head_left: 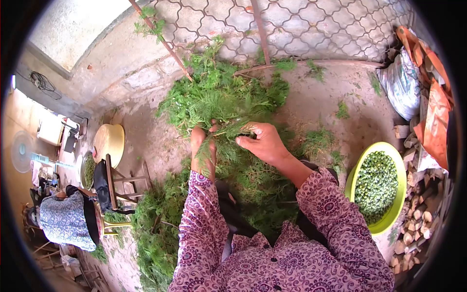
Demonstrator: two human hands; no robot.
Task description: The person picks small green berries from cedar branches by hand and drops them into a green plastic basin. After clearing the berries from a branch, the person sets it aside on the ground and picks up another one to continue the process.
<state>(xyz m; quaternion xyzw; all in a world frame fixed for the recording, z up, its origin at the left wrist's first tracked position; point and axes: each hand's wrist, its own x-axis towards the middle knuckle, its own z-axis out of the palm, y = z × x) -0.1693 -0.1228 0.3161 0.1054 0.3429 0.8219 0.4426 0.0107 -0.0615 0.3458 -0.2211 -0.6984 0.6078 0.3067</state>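
My left hand (203,148) is closed around the stem of a feathery green evergreen sprig (231,130), with part of the foliage hanging over the wrist. From the right, my right hand (267,143) pinches the same sprig between thumb and fingers. Anything smaller in its fingertips is hidden. Just beyond both hands lies a heap of cut evergreen branches (214,82) on the ground. More branches (160,219) are piled to my left, and others lie between my knees. At the right stands a yellow-green basin (402,180) holding many small green cones or berries (377,187).
A metal lattice (311,29) stands along the wall ahead. Stacked firewood (418,214) and a white sack (401,85) line the right side. At left, another person in a blue patterned top (65,219) is near a wooden chair (129,182), a round yellow tub (116,138) and a fan (22,151).
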